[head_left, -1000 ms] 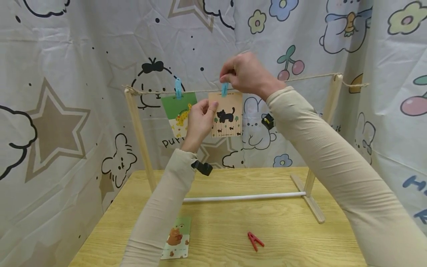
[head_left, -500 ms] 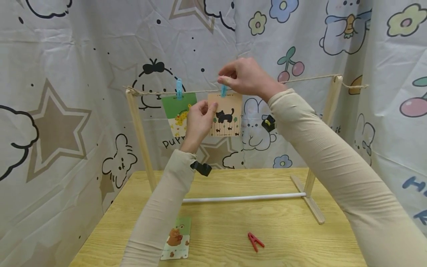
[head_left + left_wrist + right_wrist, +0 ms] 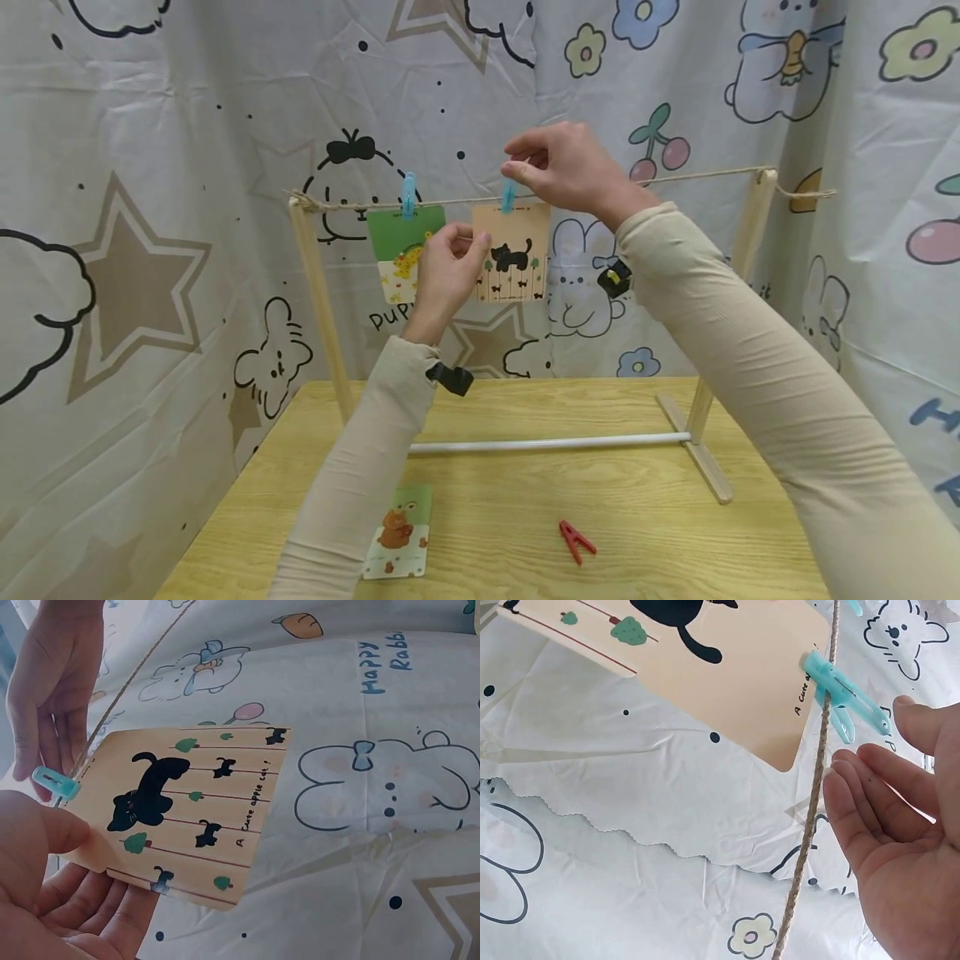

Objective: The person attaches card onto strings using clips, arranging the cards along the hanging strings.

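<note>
A peach card with a black cat (image 3: pixel 512 254) hangs from the twine under a blue clothespin (image 3: pixel 508 197). My left hand (image 3: pixel 450 271) pinches the card's left edge, thumb in front and fingers behind, as the left wrist view shows. Beside the clothespin, my right hand (image 3: pixel 900 802) has its thumb and fingers spread apart, with a small gap to the clothespin's handles. To the left, a green and white card (image 3: pixel 405 250) hangs from another blue clothespin (image 3: pixel 408 196), partly hidden by my left hand.
The twine (image 3: pixel 697 174) runs between two wooden posts, joined below by a white rod (image 3: pixel 555 442). On the table (image 3: pixel 637 517) lie a red clothespin (image 3: pixel 576 542) and a bear card (image 3: pixel 397 533), partly covered by my left sleeve. A patterned curtain (image 3: pixel 165 167) hangs behind.
My right thumb and fingers have parted from the blue clothespin, which stays on the twine with the cat card. My left hand still pinches the card; the view has shifted slightly.
</note>
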The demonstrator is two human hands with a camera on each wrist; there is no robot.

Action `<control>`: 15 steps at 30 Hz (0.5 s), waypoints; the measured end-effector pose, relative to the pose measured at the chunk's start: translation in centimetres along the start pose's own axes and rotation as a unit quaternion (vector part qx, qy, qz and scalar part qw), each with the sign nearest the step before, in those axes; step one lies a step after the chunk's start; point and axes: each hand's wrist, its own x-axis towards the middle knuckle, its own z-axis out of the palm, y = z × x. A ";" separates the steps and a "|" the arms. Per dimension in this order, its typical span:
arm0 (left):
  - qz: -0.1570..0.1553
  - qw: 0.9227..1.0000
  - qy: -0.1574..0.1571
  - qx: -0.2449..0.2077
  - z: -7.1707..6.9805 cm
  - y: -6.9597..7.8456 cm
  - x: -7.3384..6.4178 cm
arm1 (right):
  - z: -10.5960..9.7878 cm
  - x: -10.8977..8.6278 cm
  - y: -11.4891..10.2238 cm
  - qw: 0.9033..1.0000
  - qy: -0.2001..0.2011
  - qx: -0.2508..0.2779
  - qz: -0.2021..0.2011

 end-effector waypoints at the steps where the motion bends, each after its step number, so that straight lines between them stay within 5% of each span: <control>1: 0.001 1.000 0.000 0.004 0.0 0.0 0.0 | -0.1 -0.1 0.0 1.000 0.006 0.001 0.000; 15: 0.006 0.999 0.006 0.034 -0.5 0.0 -0.9 | -0.8 -2.8 0.1 0.996 0.084 0.017 -0.027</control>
